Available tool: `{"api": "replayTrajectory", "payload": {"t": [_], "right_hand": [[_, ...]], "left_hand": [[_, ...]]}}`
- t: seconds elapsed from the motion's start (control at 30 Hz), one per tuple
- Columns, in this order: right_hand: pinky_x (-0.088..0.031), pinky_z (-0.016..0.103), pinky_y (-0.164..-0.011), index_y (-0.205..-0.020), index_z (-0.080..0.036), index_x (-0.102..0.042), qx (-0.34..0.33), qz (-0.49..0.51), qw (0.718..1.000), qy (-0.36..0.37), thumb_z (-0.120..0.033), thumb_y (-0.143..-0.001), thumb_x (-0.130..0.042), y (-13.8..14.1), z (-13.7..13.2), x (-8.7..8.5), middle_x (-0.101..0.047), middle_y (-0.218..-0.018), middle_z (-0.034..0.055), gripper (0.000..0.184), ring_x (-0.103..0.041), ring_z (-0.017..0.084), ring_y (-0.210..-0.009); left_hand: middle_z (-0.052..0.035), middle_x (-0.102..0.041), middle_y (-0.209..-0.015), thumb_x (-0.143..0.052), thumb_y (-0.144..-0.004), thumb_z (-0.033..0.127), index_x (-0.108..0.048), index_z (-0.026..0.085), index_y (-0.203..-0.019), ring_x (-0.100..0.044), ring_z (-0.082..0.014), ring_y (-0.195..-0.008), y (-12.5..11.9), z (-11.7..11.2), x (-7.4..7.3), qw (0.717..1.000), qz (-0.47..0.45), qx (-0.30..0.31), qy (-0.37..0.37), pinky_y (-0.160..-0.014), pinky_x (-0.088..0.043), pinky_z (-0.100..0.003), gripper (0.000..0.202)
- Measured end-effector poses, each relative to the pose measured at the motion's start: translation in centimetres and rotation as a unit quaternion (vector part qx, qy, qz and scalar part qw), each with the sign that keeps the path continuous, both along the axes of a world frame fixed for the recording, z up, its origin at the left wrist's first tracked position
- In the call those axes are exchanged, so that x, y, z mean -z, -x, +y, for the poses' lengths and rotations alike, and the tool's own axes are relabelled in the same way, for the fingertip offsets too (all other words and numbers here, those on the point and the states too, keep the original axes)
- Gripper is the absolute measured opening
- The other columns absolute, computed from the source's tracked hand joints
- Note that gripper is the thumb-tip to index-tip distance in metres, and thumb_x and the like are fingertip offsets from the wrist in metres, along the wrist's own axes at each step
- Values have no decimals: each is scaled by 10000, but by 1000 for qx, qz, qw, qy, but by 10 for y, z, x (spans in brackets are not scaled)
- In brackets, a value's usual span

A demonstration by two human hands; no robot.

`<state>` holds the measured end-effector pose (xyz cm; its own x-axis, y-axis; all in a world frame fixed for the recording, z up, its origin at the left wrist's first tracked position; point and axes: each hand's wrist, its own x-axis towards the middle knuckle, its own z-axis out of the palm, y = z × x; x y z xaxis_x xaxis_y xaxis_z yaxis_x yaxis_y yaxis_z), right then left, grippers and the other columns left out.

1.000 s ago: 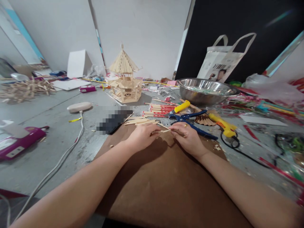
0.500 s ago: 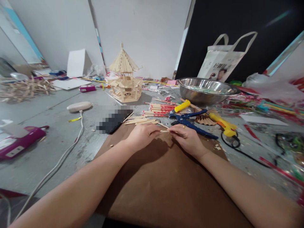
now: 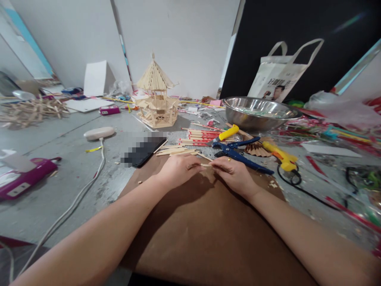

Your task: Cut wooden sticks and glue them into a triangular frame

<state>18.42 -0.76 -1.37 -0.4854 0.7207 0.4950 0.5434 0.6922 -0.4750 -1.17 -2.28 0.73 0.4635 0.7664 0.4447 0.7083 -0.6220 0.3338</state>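
My left hand [image 3: 177, 170] and my right hand [image 3: 235, 173] meet over the far end of a brown board [image 3: 205, 230]. Both pinch the same short wooden stick [image 3: 206, 165], which spans the small gap between their fingertips. A ring shows on a right finger. Just beyond the hands lies a loose row of pale wooden sticks [image 3: 175, 151]. Blue-handled pliers [image 3: 238, 153] rest right behind my right hand.
A stick-built pagoda model [image 3: 156, 97] stands further back. A steel bowl [image 3: 258, 111], a yellow glue gun [image 3: 281, 157], red-wrapped sticks [image 3: 199, 137], a yellow-handled knife [image 3: 228, 133], a phone [image 3: 144, 151], a white cable [image 3: 74, 206] and a pink device [image 3: 24, 178] surround the board.
The hands have barely shifted; the fingertips have drawn slightly closer along the short stick, and the view has tilted a little.
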Motion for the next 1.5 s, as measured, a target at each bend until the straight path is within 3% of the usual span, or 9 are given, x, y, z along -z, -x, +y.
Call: {"api": "replayTrajectory", "payload": {"t": [0.37, 0.6, 1.2, 1.5], "right_hand": [[-429, 232, -693, -818, -200, -595, -7, -5, 1000, -4, -178, -755, -462, 1, -1, -1, -604, -801, 19, 149, -546, 119, -747], [-424, 228, -689, -819, -196, -598, -8, -11, 1000, -4, -174, -754, -464, 0, 1, 1, -606, -803, 21, 150, -547, 119, -747], [-412, 232, -720, -833, -203, -600, 5, -45, 999, -4, -187, -758, -459, -1, 0, 3, -609, -832, 23, 161, -541, 126, -789], [-416, 234, -707, -827, -204, -593, -6, -37, 999, -5, -169, -754, -465, -1, 1, 2, -610, -818, 15, 152, -539, 122, -771]], "left_hand": [[-10, -602, -650, -434, -767, 343, -605, 173, -726, -527, -93, -601, 0, 1, 1, 1000, 16, -5, -15, -548, -361, -188, 245], [11, -627, -770, -441, -763, 357, -577, 234, -901, -558, -96, -665, 1, 1, 5, 999, 2, -5, -44, -587, -391, -186, 229], [-31, -582, -853, -406, -785, 275, -619, 183, -735, -541, -95, -734, 0, -1, 2, 994, 4, 39, -107, -645, -418, -190, 237], [-21, -602, -826, -435, -772, 297, -599, 199, -848, -548, -112, -742, 1, 1, 4, 996, 18, 32, -84, -662, -419, -209, 206]]}}
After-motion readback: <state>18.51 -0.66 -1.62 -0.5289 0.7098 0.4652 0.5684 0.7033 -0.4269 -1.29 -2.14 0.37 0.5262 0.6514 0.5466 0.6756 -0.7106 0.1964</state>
